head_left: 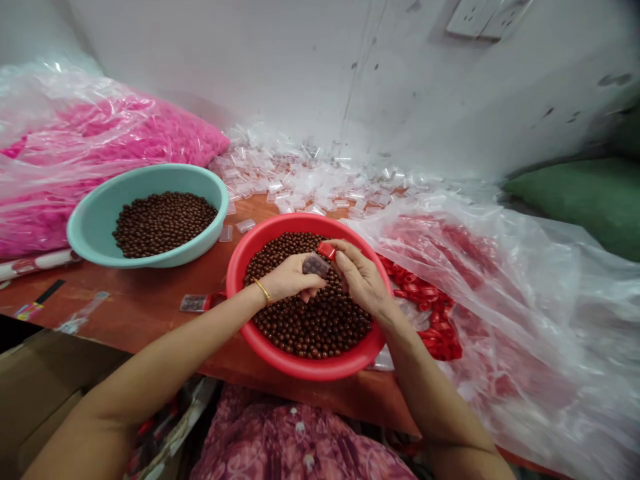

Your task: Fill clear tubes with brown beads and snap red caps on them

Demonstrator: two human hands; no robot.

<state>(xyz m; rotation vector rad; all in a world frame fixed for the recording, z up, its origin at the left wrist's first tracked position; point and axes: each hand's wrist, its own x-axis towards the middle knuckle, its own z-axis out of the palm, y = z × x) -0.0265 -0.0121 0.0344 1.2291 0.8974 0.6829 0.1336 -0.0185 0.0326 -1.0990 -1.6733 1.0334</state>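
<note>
My left hand (pixel 295 277) is closed round a small clear plastic container (pixel 316 265) filled with brown balls. Close beside its mouth, my right hand (pixel 360 273) pinches a red plastic cap (pixel 327 251). Whether cap and container touch is hard to tell. Both hands are over a red basin (pixel 310 370) that holds many shiny brown balls (pixel 315 327). Left of the basin lies a filled container with a red cap (pixel 195 303). Loose red caps (pixel 435 320) are heaped to the right, partly under clear plastic.
A turquoise basin (pixel 147 260) of brown balls stands at left, before a bag of pink pieces (pixel 130 127). Empty clear containers (pixel 310 180) are strewn along the wall. A big clear plastic bag (pixel 525 320) covers the right side. A green sack (pixel 580 200) sits behind it.
</note>
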